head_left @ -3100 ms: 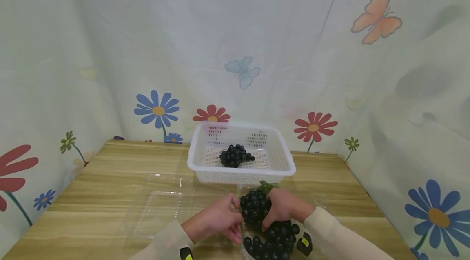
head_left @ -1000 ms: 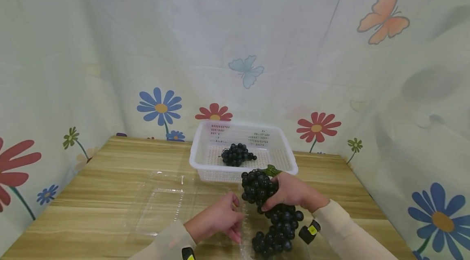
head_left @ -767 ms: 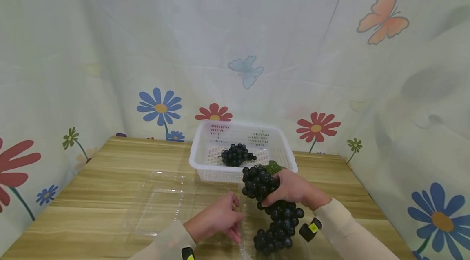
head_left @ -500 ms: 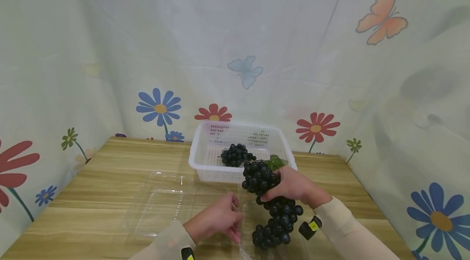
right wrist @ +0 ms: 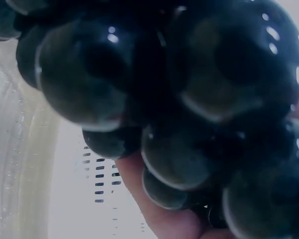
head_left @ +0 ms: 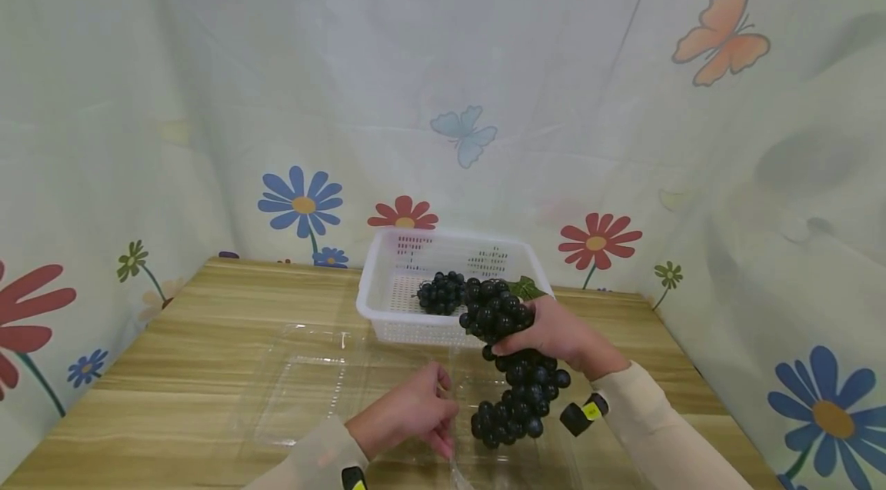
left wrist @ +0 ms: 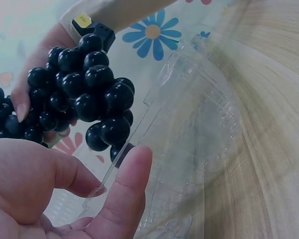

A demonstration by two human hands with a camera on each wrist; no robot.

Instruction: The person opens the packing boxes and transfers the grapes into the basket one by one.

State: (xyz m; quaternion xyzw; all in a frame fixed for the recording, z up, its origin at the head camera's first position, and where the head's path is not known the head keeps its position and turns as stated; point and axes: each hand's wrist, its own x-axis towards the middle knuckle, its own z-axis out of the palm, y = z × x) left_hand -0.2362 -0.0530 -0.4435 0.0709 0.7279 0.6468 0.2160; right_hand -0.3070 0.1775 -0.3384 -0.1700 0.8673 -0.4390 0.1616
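My right hand (head_left: 557,332) grips a long bunch of dark grapes (head_left: 529,390) near its upper part. The bunch hangs in a curve, a green leaf (head_left: 526,288) at its top. In the right wrist view, large grapes (right wrist: 89,69) hide most of that hand. My left hand (head_left: 411,409) pinches the left edge of a clear plastic box (head_left: 508,459) below the bunch. In the left wrist view, the thumb and fingers of the left hand (left wrist: 89,194) stand either side of the thin edge of the clear box (left wrist: 184,114).
A white perforated basket (head_left: 398,328) stands at the back, holding a smaller bunch of dark grapes (head_left: 439,294). Left of my hands, a clear plastic tray or lid (head_left: 304,386) lies on the wooden table (head_left: 173,367). Behind hangs a flowered curtain (head_left: 346,90).
The right hand has lifted the long grape bunch up out of the clear box and away, towards the basket. My left hand has stayed at the box's edge.
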